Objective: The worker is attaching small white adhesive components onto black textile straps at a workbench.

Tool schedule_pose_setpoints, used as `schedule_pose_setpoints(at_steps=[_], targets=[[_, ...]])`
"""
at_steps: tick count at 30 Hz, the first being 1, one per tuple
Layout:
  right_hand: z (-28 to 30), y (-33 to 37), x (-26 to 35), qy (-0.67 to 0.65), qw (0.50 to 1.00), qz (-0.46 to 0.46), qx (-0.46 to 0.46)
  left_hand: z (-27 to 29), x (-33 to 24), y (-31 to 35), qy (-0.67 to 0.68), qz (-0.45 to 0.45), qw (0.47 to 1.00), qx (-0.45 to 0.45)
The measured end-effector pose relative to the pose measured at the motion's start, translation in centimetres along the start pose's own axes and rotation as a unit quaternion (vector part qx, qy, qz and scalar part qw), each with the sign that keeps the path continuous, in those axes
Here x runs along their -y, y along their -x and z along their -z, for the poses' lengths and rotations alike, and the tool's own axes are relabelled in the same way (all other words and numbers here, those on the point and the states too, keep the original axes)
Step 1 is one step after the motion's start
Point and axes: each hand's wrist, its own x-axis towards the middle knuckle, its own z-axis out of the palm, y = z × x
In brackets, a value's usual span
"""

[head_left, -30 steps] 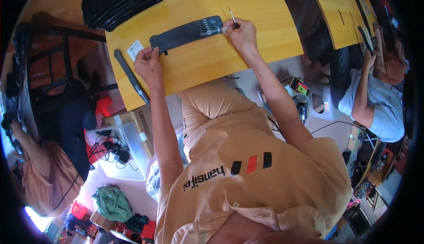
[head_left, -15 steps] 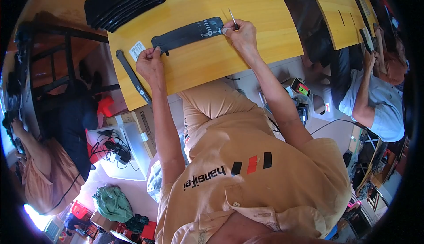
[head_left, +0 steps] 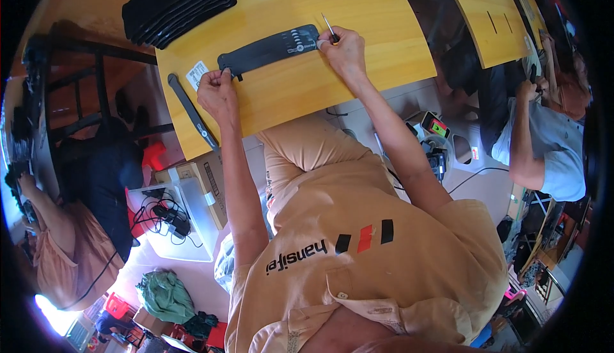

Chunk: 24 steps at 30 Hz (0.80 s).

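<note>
A wide black strap (head_left: pixel 265 50) with white printing near its right end lies crosswise on the yellow wooden table (head_left: pixel 288 97). My left hand (head_left: pixel 219 94) pinches its left end between thumb and fingers. At the other end is my right hand (head_left: pixel 343 52), its fingertips closed on the strap's edge. That hand also holds a thin tool (head_left: pixel 329 25) with a slim metal shaft and a dark handle, the shaft pointing away from me. Whether it is a screwdriver or an awl, I cannot tell. Beside my left hand lies a white printed label (head_left: pixel 196 74).
A narrower black strap (head_left: pixel 192 111) lies along the table's left edge. A stack of folded black pieces (head_left: pixel 176 7) stands at the far left. Below left is a translucent bin (head_left: pixel 192 241) with tangled cables. Co-workers sit on both sides; another yellow table (head_left: pixel 495 39) stands to the right.
The strap and my right hand with the tool have shifted slightly left. My left hand stays nearly in place, still pinching. The co-worker on the right has moved an arm.
</note>
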Motion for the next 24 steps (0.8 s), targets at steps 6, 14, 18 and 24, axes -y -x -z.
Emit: schedule_pose_setpoints(at_steps=[6, 14, 18, 24], targets=[[0.1, -0.2, -0.3, 0.005, 1.0, 0.009, 0.009, -0.1, -0.1, 0.3, -0.026, -0.009, 1.0, -0.008], [0.0, -0.8, -0.2, 0.033, 0.999, 0.036, -0.006, -0.3, -0.9, 0.3, -0.054, -0.056, 0.997, -0.029], [0.0, -1.0, -0.2, 0.041, 0.999, 0.005, 0.024, -0.2, -1.2, 0.5, -0.052, -0.036, 0.997, -0.035], [0.9, -0.7, 1.2, 0.138, 0.99, -0.015, 0.034, 0.2, -1.0, 0.5, -0.069, -0.092, 0.992, -0.044]])
